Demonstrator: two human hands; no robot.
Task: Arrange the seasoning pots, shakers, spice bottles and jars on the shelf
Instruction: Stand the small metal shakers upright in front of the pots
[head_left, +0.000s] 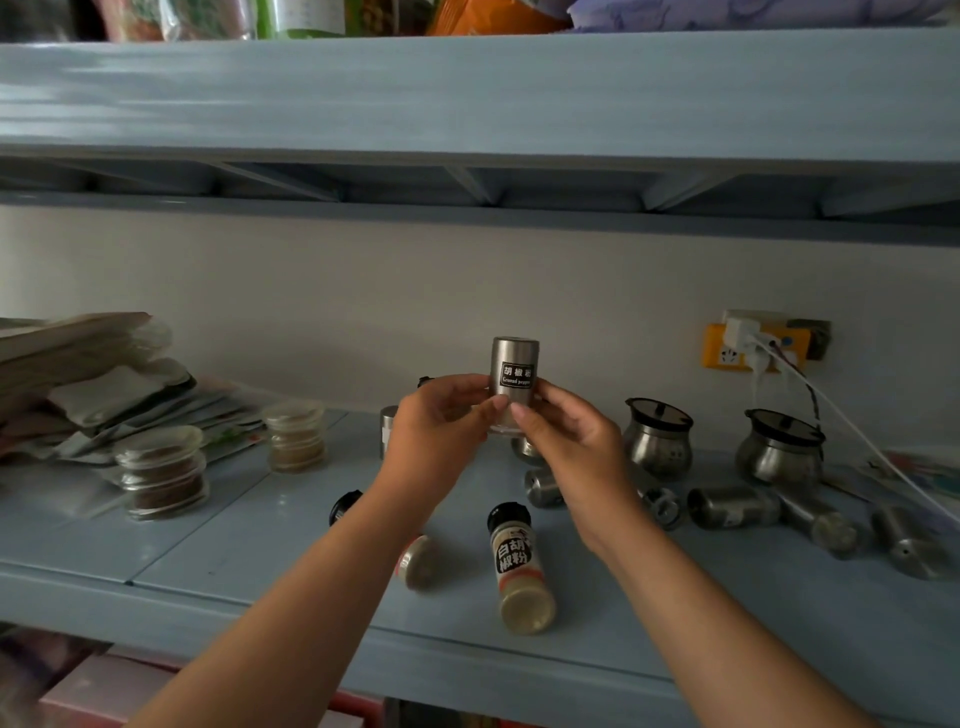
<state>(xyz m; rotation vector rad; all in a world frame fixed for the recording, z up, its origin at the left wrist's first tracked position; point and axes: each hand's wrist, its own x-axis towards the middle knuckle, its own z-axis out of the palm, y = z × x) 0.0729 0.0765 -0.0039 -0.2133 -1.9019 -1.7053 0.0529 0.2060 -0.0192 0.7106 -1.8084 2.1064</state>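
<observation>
- Steel, with a black label reading "Ground pepper" turned toward the camera, the shaker (513, 371) was held upright in the air above the back of the blue shelf (249, 545), clear of its surface.
- The left hand (441, 431) reached up from the lower left with the forearm straight. Its thumb lay across the front of the shaker's lower part and its fingers curled round the left side, pinching it.
- The right hand (571, 441) came in from the lower right with the wrist bent slightly inward. Its thumb pressed the front of the shaker just beside the left thumb, and its fingers wrapped behind.
- Both thumb tips nearly met beneath the label.
- Below the hands a white-pepper bottle (519, 566) with a black cap lay on its side near the shelf's front edge. A second bottle (418, 561) lay beside it, partly hidden by the left forearm.
- Two round steel seasoning pots (658, 436) (781, 447) with dark lids stood upright to the right. In front of them several steel shakers (735, 505) lay tipped over.
- Two glass jars (163, 470) (295, 435) stood on the left part of the shelf, near a stack of papers (78, 379).
- A yellow socket (753, 345) on the wall held a white plug, with a white cable (857, 431) running down to the right.
</observation>
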